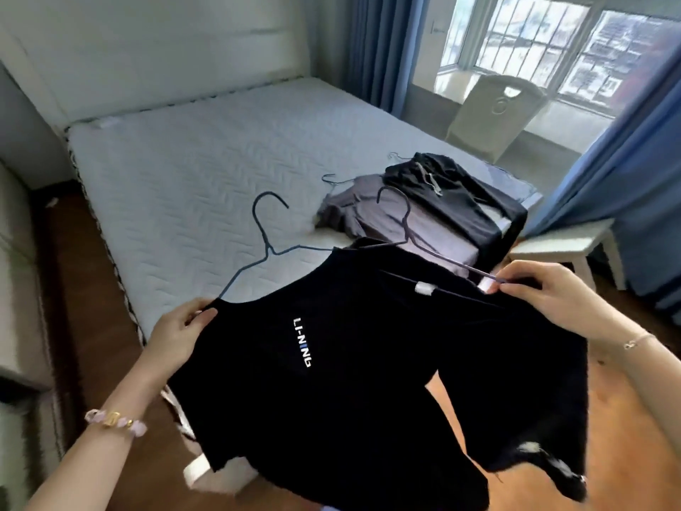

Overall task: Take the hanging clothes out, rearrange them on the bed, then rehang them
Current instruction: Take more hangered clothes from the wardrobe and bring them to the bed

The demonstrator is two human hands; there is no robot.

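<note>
Fingers [201, 317] of my left hand [177, 333] pinched the shoulder of the black T-shirt [331, 381], just where the arm of the blue wire hanger [267, 234] ran into the cloth. Those of my right hand [552, 289], at 3 o'clock, were closed on the tip of a second hanger [405, 226].

The shirt hung slack between my hands at 6 o'clock, over the foot edge of the bed [184, 171] and not yet laid down. I judged myself about midway. The clothes were out, and a grey garment [368, 215] and a black drawstring garment [453, 193] lay at 1 o'clock on the mattress corner, both on their hangers, the black one spilling over the edge. Laying this load out and all the rehanging were left to do.

The shirt was dark and limp, with a white LI-NING logo running sideways across the chest. More black cloth with a white neck label overlapped it on the right. I could not tell whether that was a separate piece.
</note>
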